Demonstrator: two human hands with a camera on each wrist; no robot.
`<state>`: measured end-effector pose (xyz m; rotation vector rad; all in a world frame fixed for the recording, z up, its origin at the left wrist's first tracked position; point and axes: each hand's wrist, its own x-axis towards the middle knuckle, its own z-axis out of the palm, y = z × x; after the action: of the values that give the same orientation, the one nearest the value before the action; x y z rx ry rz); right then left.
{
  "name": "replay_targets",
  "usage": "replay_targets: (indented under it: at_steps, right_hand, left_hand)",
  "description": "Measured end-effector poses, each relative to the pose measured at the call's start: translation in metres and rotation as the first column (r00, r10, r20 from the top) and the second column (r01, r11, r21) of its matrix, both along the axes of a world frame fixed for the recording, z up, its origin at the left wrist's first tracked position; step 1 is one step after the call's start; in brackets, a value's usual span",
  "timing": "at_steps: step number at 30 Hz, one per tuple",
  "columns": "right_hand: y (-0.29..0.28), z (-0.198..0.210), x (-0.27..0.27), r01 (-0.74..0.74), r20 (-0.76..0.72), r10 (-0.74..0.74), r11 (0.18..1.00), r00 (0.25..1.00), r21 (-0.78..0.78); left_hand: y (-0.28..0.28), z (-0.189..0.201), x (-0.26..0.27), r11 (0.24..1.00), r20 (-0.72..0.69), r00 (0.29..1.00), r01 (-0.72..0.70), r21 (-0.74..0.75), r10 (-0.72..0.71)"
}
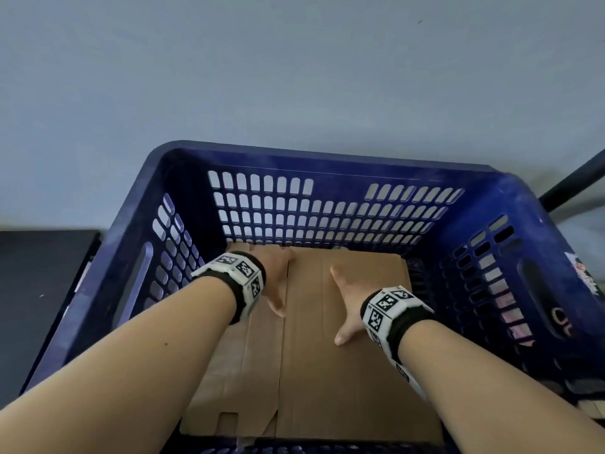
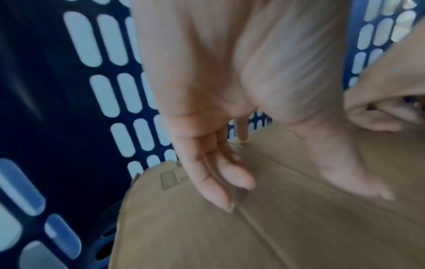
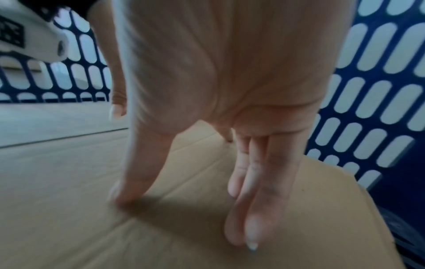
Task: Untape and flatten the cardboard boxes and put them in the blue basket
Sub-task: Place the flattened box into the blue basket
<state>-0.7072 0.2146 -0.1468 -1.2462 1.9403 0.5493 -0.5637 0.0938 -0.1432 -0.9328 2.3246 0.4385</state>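
Note:
A flattened brown cardboard box [image 1: 327,371] lies on the bottom of the blue basket [image 1: 327,158]. Both hands reach down into the basket and press flat on the cardboard. My left hand [image 1: 278,280] rests near the far left part of the sheet, fingers straight, thumb spread toward me. My right hand [image 1: 347,303] lies to its right, fingers straight and thumb spread. In the left wrist view the straight fingers [image 2: 216,182] touch the cardboard [image 2: 276,236]. In the right wrist view the fingers [image 3: 253,200] and thumb press on the cardboard [image 3: 69,218]. Neither hand grips anything.
The basket's perforated walls [image 1: 311,211] rise on all sides around the hands. A dark surface [image 1: 39,290] lies left of the basket. A black bar [image 1: 576,185] slants at the right behind it. A pale wall [image 1: 294,77] stands behind.

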Motion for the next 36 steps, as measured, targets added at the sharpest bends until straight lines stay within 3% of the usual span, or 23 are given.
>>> replay_targets:
  at_steps: [13,30,36]
  right_hand:
    - [-0.009,-0.014,0.007,0.0,-0.109,0.006,0.998,0.994,0.055]
    - [-0.011,-0.003,0.002,-0.023,-0.094,0.026,0.999,0.995,0.029]
    - [-0.012,0.031,0.013,-0.083,-0.244,0.034,0.978,0.969,-0.191]
  left_hand:
    - [0.012,-0.031,0.002,0.999,0.07,0.998,-0.006,0.035,0.004]
    - [0.018,-0.018,0.0,0.999,0.15,0.988,0.049,-0.003,-0.048]
    - [0.019,0.018,0.001,0.979,-0.054,0.995,0.073,-0.188,-0.085]
